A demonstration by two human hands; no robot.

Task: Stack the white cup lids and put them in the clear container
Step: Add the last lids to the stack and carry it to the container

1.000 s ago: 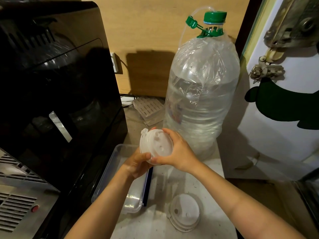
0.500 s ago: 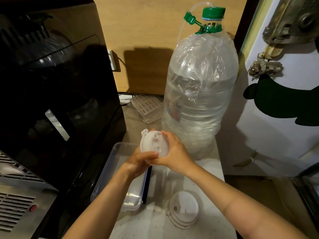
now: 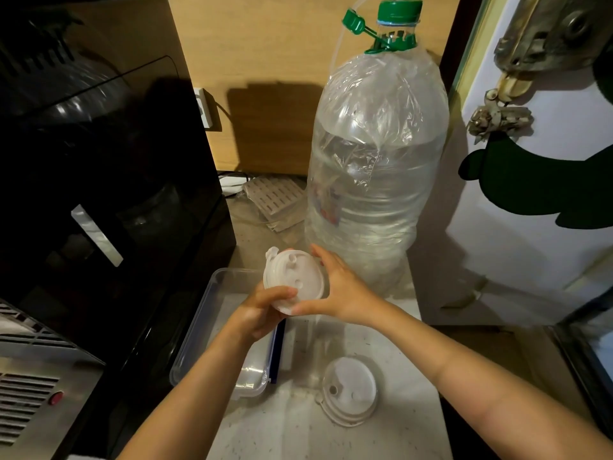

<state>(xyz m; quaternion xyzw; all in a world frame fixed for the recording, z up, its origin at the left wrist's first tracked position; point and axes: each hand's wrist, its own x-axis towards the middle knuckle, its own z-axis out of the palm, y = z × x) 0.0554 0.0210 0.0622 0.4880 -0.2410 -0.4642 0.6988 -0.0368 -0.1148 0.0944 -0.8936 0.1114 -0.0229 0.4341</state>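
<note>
Both hands hold a stack of white cup lids (image 3: 293,278), tilted so its round face points toward me, just above the far end of the clear container (image 3: 205,313). My left hand (image 3: 262,310) grips the stack's lower edge, thumb on the face. My right hand (image 3: 338,290) pinches its right rim from top and bottom. Another white lid pile (image 3: 348,391) lies flat on the counter, near the front right of the container. The container is a shallow rectangular clear box with a blue strip along its right side; my left forearm covers its middle.
A large clear water bottle (image 3: 374,180) with a green cap stands right behind my hands. A black appliance (image 3: 99,180) fills the left side. A slatted plastic piece (image 3: 275,197) lies at the back. A white panel (image 3: 537,227) bounds the right.
The lid stack has stayed between both hands, over the container's far end. My left thumb has moved up onto the lid's face. The loose pile on the counter has not moved.
</note>
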